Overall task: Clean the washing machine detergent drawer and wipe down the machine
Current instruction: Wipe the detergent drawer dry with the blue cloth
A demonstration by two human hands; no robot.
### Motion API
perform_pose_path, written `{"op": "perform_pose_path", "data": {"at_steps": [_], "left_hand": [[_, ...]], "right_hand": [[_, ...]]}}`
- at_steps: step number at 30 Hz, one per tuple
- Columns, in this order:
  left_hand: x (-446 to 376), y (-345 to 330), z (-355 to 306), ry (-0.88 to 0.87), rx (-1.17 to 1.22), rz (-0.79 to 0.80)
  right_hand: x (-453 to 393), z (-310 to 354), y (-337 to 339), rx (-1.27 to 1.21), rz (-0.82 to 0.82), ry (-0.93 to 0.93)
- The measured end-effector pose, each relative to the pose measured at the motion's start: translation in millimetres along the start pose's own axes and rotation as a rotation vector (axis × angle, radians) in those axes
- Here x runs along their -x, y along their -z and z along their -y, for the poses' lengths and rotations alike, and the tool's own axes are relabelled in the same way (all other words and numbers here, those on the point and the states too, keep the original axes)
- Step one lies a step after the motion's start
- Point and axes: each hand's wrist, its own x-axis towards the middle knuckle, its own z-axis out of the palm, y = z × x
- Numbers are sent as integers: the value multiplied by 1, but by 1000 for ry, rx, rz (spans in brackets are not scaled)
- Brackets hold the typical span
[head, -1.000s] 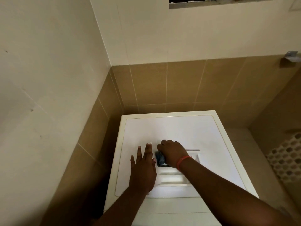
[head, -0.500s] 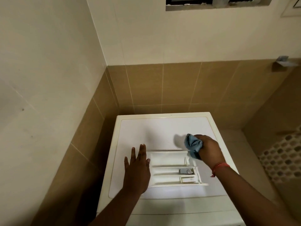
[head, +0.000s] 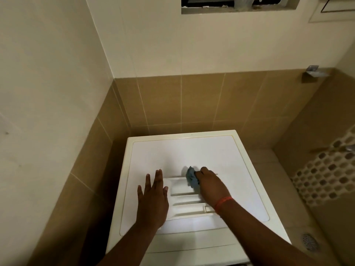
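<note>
A white detergent drawer (head: pixel 184 207) with long compartments lies flat on top of the white washing machine (head: pixel 192 150). My left hand (head: pixel 152 196) lies flat with straight fingers on the drawer's left end and the machine top. My right hand (head: pixel 210 186) grips a bunched blue cloth (head: pixel 192 178) and presses it into the drawer's far compartment. An orange band circles my right wrist. The drawer's right end is hidden under my right hand and forearm.
The machine stands in a corner between tan tiled walls at the left and back. A floor drain (head: pixel 309 241) lies to the right, beside a honeycomb-patterned surface (head: pixel 326 181). A metal wall fitting (head: pixel 314 71) and a window opening (head: pixel 240 4) sit higher up.
My right hand with the blue cloth moved from the drawer's left end out to its right end, then back left into the far compartment. My left hand stayed flat in place.
</note>
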Motion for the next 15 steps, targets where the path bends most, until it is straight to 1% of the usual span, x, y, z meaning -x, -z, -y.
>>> {"op": "perform_pose_path", "data": {"at_steps": [2,4,6,7,9,10,12,13,14,15], "left_hand": [[1,-1,0,-3,1,-8],[1,-2,1,-3,1,-14],[0,-4,2,-7,7,-15],[0,-4,2,-8,12,-19],[0,-3,2,-6,15,-11],[0,-3,2,-7,13,-5],[-1,-2,2,-6,15,-4],[-1,-3,3,-1,21,0],[-2,-4,3,2,25,2],[-2,-5,4,3,28,4]], "right_hand": [[10,-26,6,37,31,-39],[18,-45,15,94,-13,-127],[21,-46,19,103,-69,-134],[19,-40,17,91,-74,-85],[13,-22,10,98,-73,127],[7,-16,3,150,-41,253],[-8,-11,-7,280,106,383],[-15,-8,-9,339,175,389],[-17,-3,-2,411,302,350],[-17,1,5,494,367,327]]}}
